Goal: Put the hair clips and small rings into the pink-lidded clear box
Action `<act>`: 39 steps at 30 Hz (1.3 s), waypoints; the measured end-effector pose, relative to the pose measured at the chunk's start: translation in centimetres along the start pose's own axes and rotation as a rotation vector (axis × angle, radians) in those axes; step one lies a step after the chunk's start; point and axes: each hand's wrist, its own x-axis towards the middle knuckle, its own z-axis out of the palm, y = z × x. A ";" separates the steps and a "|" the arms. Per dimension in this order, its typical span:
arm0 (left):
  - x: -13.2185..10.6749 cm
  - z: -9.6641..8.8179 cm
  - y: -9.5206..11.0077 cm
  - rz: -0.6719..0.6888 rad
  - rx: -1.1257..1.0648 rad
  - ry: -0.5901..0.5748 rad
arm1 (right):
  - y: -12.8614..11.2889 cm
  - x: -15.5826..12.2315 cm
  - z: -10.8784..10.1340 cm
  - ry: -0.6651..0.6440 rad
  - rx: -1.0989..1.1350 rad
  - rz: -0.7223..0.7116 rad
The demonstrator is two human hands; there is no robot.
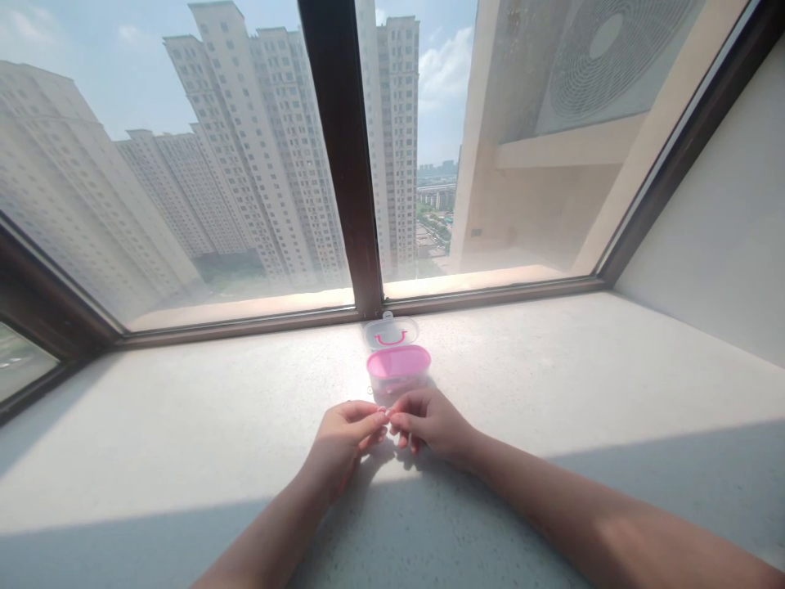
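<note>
My left hand (352, 432) and my right hand (429, 419) meet fingertip to fingertip above the pale sill. Thumbs and forefingers are pinched together on both sides. Between them is something tiny and whitish, too small to name, and the fingers cover most of it. Just beyond the hands stands a small see-through plastic box (398, 383) with a pink inner tray or lid (398, 361). Its clear outer lid (391, 331), with a pink handle, lies tilted back behind it. A tiny ring-like piece (370, 391) rests by the box's left side.
The speckled white sill (245, 409) spreads around the hands, partly in shadow near me. Dark window frames (343, 155) edge it at the back, with a white wall (717, 213) to the right. Tall buildings and an air-conditioner fan (606, 37) are outside the glass.
</note>
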 end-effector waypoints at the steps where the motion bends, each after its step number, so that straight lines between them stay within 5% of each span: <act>1: 0.0 0.0 0.0 0.002 0.010 0.000 | 0.0 0.0 0.0 0.001 -0.003 -0.003; 11: -0.1 0.1 0.3 -0.010 0.259 -0.030 | -0.6 -0.1 0.3 0.014 -0.031 -0.003; 39: 0.9 -1.7 0.8 0.037 0.224 0.051 | 0.4 0.5 -1.6 0.117 -0.171 -0.084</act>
